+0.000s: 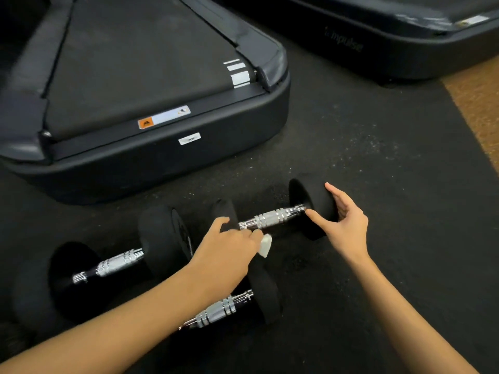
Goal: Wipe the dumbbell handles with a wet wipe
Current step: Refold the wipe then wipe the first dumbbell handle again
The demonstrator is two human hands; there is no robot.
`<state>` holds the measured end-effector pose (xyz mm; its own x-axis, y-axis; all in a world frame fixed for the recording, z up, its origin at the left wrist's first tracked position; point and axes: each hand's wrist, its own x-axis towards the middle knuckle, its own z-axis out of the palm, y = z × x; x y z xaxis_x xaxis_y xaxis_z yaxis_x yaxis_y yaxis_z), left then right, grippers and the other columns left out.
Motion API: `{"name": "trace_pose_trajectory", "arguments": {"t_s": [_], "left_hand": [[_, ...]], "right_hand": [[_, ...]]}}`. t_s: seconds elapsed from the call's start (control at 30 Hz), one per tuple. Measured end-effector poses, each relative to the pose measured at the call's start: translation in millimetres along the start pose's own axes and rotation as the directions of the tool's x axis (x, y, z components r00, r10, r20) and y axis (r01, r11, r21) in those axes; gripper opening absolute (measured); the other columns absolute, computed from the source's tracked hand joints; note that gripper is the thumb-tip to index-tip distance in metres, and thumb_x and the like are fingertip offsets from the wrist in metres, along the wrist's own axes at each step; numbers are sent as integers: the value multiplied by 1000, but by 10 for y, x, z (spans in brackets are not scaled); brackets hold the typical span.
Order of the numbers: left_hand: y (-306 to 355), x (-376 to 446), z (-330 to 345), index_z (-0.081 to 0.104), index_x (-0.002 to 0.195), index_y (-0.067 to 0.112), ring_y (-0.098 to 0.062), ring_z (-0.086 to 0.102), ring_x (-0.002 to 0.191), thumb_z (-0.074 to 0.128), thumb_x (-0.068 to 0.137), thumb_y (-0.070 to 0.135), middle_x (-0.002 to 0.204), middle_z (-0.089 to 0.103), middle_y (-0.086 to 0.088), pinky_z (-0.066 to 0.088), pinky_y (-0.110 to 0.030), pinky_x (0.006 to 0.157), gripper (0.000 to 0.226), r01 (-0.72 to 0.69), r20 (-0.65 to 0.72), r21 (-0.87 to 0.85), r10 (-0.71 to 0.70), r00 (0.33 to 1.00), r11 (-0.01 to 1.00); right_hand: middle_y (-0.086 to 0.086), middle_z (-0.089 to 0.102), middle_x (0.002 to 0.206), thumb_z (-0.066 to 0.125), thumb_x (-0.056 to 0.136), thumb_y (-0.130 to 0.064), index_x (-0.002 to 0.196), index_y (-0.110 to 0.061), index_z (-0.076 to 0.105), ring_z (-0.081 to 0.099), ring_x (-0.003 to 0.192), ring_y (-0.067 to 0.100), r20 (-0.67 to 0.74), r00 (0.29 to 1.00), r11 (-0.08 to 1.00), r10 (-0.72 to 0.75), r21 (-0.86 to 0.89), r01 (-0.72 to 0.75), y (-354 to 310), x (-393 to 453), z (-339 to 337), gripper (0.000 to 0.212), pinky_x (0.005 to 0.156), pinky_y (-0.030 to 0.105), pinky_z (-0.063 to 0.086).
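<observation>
three dumbbells lay on the black rubber floor (364, 147) in front of a treadmill (151, 109), the far dumbbell (272, 218) set crosswise between the person's two hands, its chrome handle (270, 217) bare and in plain view. the left hand (229, 244) reached in beside the handle's left end, its fingers closed on a small folded white wet wipe (265, 245), which hung just below the handle; whether the wipe touched the metal could not be told. the right hand (343, 220) cupped the black right-hand weight (310, 201), fingers spread over its outer face and thumb pointing at the collar where handle met weight. a second dumbbell (108, 265) rested to the left, its knurled grip (113, 264) uncovered, and a third dumbbell (229, 306) lay nearest the camera, partly hidden under the left forearm. a second treadmill (391, 36) bearing faint lettering stood at upper right, with a strip of brown flooring (480, 103) along the mat's right edge.
</observation>
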<state>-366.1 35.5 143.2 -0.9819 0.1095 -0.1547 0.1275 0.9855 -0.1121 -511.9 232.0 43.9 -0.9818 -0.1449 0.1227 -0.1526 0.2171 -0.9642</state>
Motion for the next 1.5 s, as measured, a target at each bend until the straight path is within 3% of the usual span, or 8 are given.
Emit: {"name": "trace_pose_trajectory", "arguments": {"t_s": [0.23,0.33,0.47,0.6,1.0,1.13,1.23,1.5], "left_hand": [[-454,-823,41,39,83,27,-20,60,78,44,102,23,78,58,8,39,-31,72,20,120,-53,-402,-154,987,908],[-592,-1058,181,55,77,16,-16,66,67,49,101,27,69,66,1,52,-37,72,27,222,71,-763,-263,962,607],[-539,-1280,230,69,85,8,-26,70,71,54,99,29,75,72,-11,53,-42,82,30,288,258,-955,-290,922,67],[-440,-1443,198,72,97,11,-26,72,82,49,100,36,82,74,-13,52,-34,85,33,349,358,-934,-220,907,-83],[-229,-1593,312,74,97,20,-29,65,63,22,99,62,59,63,-15,55,-34,80,67,296,340,-938,-311,888,-182],[-293,-1646,440,72,84,28,-17,68,66,39,86,75,70,71,3,55,-41,81,57,330,210,-941,-642,737,71],[-255,-1679,431,71,94,28,-4,65,82,69,86,46,87,70,12,53,-28,78,20,197,-81,-950,-800,595,243],[-49,-1604,340,74,107,21,-6,70,96,87,69,25,98,76,9,55,-39,91,40,0,-41,-998,-703,710,58]], "right_hand": [[-8,62,120,79,76,-33,131,-34,57,43,127,21,-12,999,884,-38,-467,28,-377,-107,25,59,107,44,31],[-16,66,112,79,76,-20,116,-38,65,52,114,17,137,956,874,-259,-388,292,-758,-391,205,46,102,41,40],[-17,68,116,85,76,-22,117,-28,70,60,113,3,601,700,859,-386,-44,510,-1133,-822,533,44,100,33,47],[-15,66,122,85,75,-30,123,-26,68,58,120,6,824,461,891,-330,110,441,-1339,-1185,821,51,100,24,44],[2,77,85,80,80,-18,94,-13,79,73,81,15,746,664,997,-44,74,-18,-1366,-1432,1113,15,72,30,59],[9,73,70,80,78,-21,81,-8,78,63,57,11,656,747,977,107,69,-200,-1340,-1496,1122,13,56,23,50],[23,69,70,81,78,-19,78,0,75,59,52,13,599,783,946,166,129,-299,-1370,-1506,1155,20,53,22,50],[11,66,65,77,72,-32,67,-6,68,63,63,19,686,698,925,207,95,-368,-1462,-1519,1221,29,60,26,54]]}}
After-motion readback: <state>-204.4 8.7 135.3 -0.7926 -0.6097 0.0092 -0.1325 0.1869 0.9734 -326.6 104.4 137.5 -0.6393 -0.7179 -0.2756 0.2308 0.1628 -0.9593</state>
